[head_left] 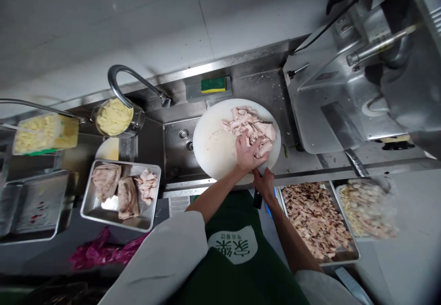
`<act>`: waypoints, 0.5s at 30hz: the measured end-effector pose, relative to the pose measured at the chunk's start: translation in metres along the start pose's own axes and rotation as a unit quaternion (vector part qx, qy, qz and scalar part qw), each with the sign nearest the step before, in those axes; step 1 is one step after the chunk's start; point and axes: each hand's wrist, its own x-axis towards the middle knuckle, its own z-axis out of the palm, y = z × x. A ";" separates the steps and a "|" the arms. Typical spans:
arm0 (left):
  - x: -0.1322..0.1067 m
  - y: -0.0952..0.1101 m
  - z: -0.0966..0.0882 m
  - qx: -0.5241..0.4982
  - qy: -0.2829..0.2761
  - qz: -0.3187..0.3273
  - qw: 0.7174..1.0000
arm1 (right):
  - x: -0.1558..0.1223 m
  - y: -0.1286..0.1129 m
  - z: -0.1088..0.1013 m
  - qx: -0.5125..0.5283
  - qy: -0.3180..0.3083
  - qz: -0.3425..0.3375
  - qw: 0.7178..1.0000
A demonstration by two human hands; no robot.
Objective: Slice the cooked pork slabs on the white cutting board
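One knife [262, 168] is gripped by the right hand [264, 183], nearest; the left hand [248, 152], fingers spread wide, rests on pale meat pieces [246, 120], too many to count. They lie under and just beyond it on one round white board [210, 142], with one green-and-yellow sponge [213, 85] farther back.

A steel tabletop [250, 84] is fitted with a sink [175, 135], partly covered by a board [208, 151]. Measured from the board, a slicer [319, 126] is stood at three o'clock, a plate [192, 93] laid at eleven, pale flecks [274, 81] strewn at one.
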 end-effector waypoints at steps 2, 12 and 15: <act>0.001 0.004 -0.004 -0.014 0.014 0.018 1.000 | -0.003 -0.003 -0.001 -0.006 0.020 -0.003 1.000; -0.024 -0.026 -0.072 -0.072 0.238 0.093 0.964 | -0.054 -0.047 0.032 -0.046 0.126 -0.174 0.976; -0.058 -0.069 -0.120 -0.047 0.288 0.066 0.954 | -0.084 -0.062 0.078 -0.059 0.076 -0.223 0.970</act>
